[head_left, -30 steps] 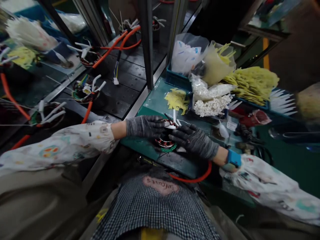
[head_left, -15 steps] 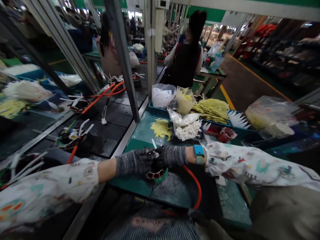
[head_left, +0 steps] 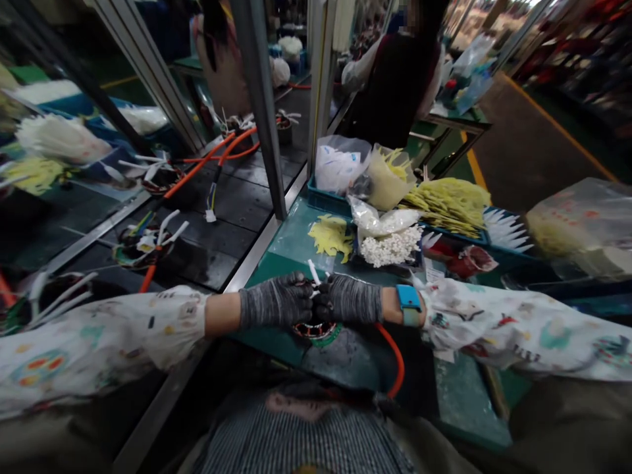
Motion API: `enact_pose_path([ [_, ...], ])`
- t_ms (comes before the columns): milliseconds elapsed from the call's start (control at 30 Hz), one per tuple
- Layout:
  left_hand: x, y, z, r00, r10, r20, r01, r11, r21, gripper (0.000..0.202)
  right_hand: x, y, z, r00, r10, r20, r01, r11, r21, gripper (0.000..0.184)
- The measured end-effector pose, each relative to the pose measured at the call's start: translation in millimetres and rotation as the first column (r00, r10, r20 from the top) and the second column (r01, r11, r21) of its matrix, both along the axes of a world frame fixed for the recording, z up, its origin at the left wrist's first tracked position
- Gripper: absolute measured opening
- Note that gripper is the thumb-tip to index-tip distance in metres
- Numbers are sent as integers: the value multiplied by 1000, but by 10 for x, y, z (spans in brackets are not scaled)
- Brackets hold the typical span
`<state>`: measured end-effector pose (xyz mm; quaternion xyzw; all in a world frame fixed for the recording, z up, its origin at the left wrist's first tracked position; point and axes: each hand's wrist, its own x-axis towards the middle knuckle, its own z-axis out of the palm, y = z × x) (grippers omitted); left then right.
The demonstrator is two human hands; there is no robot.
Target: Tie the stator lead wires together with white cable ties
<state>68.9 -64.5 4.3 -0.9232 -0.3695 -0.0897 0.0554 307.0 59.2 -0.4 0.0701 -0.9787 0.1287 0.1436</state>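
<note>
A motor stator with a green and red rim sits on the green bench in front of me. White sleeved leads stick up from it between my hands. My left hand, in a grey knit glove with dark fingertips, is closed at the leads from the left. From the right, my right hand, gloved the same way, has its fingers curled and pinched at the leads. The fingertips nearly meet and hide most of the stator's top. An orange cable curves out beside my right wrist.
Yellow pieces lie beyond my hands, near a pile of small white parts and a stack of yellow strips. Other stators with orange cables stand on the dark conveyor at left. Metal posts rise beyond. Two people are farther off.
My view has tilted down and shifted left, so the bench things appear farther right. My hands stay at the stator; my fingertips have drawn slightly apart, showing more of the white leads.
</note>
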Motion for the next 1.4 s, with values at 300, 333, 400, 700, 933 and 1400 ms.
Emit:
enact_pose_path([
  [300, -250, -142, -33, 971, -101, 217, 113, 993, -44, 36, 359, 142, -36, 985, 103, -142, -103, 995, 2, 46],
  [333, -279, -162, -62, 976, -85, 201, 103, 991, -83, 39, 409, 146, -56, 981, 103, -163, -104, 995, 1, 40],
  [400, -311, -210, -90, 986, -34, 164, 59, 986, -155, 43, 531, 110, -104, 975, 78, -210, -81, 997, -7, 28],
  [700, -343, -213, 228, 888, 148, 435, -182, 983, 38, 39, 815, -967, -180, 869, -445, -216, 457, 890, 5, 60],
  [933, -83, -173, 302, 810, 270, 521, -312, 950, -6, 29, 865, -1118, -124, 802, -518, -297, 460, 854, -246, 41],
  [1400, 668, -238, 268, 724, 170, 668, -59, 981, -185, 36, 1237, -1216, 204, 688, -686, -236, 559, 709, -430, 27],
])
